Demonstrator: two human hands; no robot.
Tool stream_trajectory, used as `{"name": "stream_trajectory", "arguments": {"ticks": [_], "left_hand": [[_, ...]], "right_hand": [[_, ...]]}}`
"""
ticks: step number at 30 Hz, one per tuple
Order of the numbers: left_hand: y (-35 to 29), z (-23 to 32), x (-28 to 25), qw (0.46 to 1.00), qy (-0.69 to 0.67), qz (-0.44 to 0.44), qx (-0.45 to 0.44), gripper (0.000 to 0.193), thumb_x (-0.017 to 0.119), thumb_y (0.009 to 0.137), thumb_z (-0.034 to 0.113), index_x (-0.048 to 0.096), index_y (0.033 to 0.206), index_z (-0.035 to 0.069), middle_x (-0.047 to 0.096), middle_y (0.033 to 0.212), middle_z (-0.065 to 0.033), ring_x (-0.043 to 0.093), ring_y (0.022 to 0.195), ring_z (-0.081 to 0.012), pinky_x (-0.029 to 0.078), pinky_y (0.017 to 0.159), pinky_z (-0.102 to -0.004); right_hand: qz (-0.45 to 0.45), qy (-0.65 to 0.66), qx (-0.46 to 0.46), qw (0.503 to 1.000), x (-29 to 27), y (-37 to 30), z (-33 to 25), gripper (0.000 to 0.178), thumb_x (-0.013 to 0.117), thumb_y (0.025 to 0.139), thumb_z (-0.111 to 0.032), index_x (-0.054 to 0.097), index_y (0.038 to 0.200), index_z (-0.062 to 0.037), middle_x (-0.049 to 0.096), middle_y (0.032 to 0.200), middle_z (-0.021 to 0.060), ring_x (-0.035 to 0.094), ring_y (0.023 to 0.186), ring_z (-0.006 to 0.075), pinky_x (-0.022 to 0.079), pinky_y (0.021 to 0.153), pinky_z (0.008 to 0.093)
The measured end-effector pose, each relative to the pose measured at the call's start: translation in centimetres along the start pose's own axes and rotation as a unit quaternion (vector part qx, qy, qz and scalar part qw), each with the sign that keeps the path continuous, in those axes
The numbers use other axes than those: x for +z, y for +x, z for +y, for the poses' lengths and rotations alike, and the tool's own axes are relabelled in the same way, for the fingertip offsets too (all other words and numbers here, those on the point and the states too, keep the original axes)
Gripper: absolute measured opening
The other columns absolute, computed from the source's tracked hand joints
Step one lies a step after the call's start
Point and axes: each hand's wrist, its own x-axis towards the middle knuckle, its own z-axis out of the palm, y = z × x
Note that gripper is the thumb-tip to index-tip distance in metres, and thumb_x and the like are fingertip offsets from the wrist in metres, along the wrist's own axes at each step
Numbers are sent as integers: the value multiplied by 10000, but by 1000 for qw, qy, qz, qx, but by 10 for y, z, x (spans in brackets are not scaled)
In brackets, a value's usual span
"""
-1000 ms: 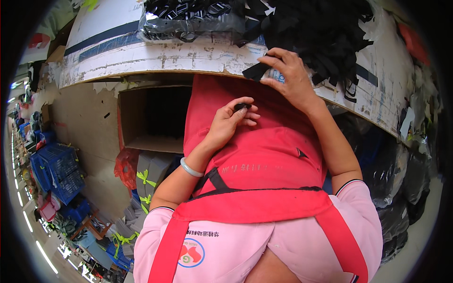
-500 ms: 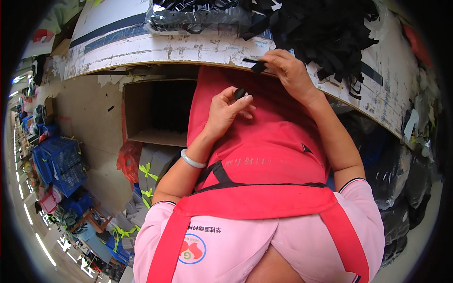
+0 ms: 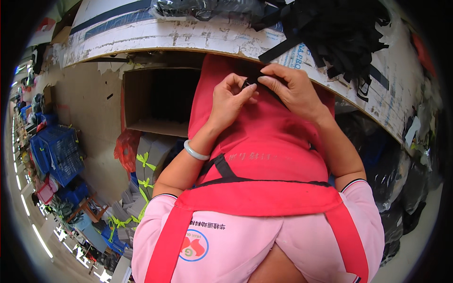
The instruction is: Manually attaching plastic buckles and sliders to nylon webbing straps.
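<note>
Above the red apron (image 3: pixel 264 137) on my lap, my two hands are close together, fingertips almost touching. My left hand (image 3: pixel 229 100) pinches a small dark piece (image 3: pixel 246 84) between thumb and fingers; its exact kind is too small to make out. Thumb and forefinger of my right hand (image 3: pixel 298 93) are closed on a black strap (image 3: pixel 275 93), mostly hidden behind the hand. Beyond, on the worn white tabletop (image 3: pixel 198 40), lies a heap of black straps (image 3: pixel 335 35), with one strap end (image 3: pixel 281 49) sticking out toward me.
A clear plastic bag (image 3: pixel 207 9) with black things lies at the table's back. Under the tabletop stands an open cardboard box (image 3: pixel 158 127). A red plastic bag (image 3: pixel 126 148) and bundles with green ties (image 3: pixel 145 162) are left of me; dark plastic bags (image 3: pixel 406 188) are at right.
My right hand has come away from the table edge with the strap, down and toward my left hand. My left hand has risen slightly, still pinching the small dark piece.
</note>
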Motion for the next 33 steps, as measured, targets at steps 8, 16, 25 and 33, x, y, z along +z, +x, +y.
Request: {"name": "stream_trajectory", "arguments": {"ticks": [8, 16, 25, 33], "left_hand": [[1, 2, -5, 997, 44, 48, 50, 115, 624, 880, 0, 540, 957, 15, 621, 865, -28, 621, 717, -79, 513, 647, -202], [-1, 5, 3, 996, -2, 58, 68, 147, 617, 883, 6, 585, 1026, 2, 637, 900, -4, 594, 775, -44, 485, 687, -192], [-2, 4, 1, 997, 46, 25, 60, 180, 587, 900, 3, 621, 1075, -14, 669, 912, -24, 632, 775, -82, 524, 696, -223], [-6, -2, 1, 997, 60, 38, 36, 155, 604, 883, 1, 640, 1033, -22, 670, 858, -20, 617, 743, -67, 518, 661, -219]], "right_hand": [[-4, 137, 119, 983, 20, -15, 24, 185, 594, 943, -173, 631, 967, 7, 615, 774, -11, 522, 715, 42, 430, 630, 213], [-19, 209, 201, 957, 18, -19, 25, 187, 604, 936, -205, 646, 902, -26, 564, 652, -52, 461, 579, 7, 354, 513, 186], [-21, 230, 239, 943, 18, -19, 17, 195, 606, 927, -218, 647, 873, -35, 534, 627, -66, 443, 552, -4, 334, 486, 178], [-1, 270, 256, 928, 22, -19, 13, 190, 600, 942, -216, 635, 871, -44, 555, 626, -44, 467, 511, 8, 356, 454, 173]]}}
